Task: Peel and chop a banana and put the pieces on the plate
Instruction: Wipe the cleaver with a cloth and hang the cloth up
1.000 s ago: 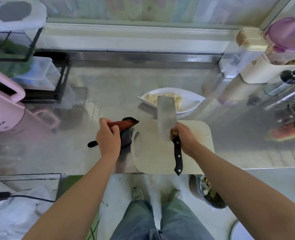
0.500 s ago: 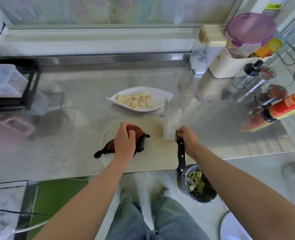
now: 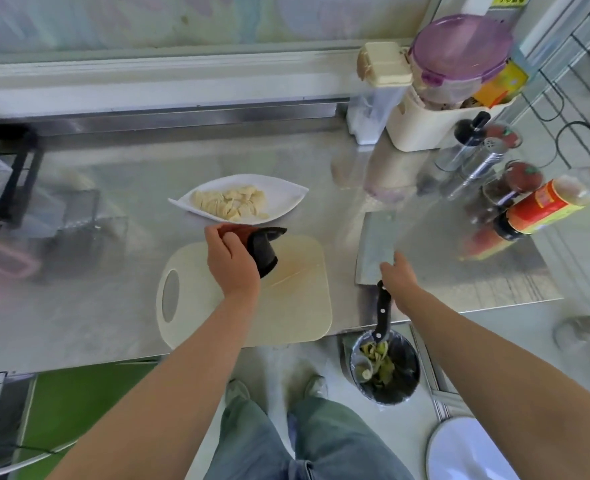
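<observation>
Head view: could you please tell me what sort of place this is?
Most likely a kitchen: a steel counter, a cutting board and a cleaver lying on it, and a sauce bottle at the right.

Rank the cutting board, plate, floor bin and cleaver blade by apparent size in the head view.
1. cutting board
2. plate and bin: look alike, and the bin sits farther off, so unranked
3. cleaver blade
</observation>
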A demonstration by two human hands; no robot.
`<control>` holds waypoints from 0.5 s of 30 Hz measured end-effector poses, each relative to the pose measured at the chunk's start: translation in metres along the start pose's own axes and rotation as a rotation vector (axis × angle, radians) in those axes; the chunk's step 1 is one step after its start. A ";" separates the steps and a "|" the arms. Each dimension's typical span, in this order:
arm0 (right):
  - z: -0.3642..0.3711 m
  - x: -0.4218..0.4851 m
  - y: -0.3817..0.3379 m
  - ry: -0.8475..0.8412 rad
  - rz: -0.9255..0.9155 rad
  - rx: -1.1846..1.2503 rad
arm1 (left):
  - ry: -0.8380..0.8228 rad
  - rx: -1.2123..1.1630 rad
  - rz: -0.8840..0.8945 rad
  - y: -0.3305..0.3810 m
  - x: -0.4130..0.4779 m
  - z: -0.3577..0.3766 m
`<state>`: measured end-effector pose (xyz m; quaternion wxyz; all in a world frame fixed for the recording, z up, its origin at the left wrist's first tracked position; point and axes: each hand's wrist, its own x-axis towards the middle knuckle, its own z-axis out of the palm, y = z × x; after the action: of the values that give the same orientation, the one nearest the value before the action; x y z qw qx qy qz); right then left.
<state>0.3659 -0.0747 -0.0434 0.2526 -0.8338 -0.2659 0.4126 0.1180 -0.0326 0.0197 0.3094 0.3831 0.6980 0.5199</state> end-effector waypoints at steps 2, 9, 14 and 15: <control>-0.008 0.006 0.006 0.028 -0.024 -0.077 | -0.012 -0.107 -0.093 0.007 -0.003 0.009; -0.008 0.004 -0.011 0.080 -0.108 -0.427 | -0.332 -0.390 -0.476 0.001 -0.010 0.030; 0.017 -0.032 -0.043 -0.302 -0.469 0.210 | -0.567 -0.425 -0.572 -0.004 -0.020 0.029; 0.025 -0.042 -0.050 -0.435 -0.471 0.285 | -0.607 -0.438 -0.563 -0.003 -0.021 0.027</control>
<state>0.3122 -0.0603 -0.0015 0.3923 -0.5985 -0.4382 0.5439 0.1504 -0.0379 0.0099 0.7022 0.2392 0.5265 0.4152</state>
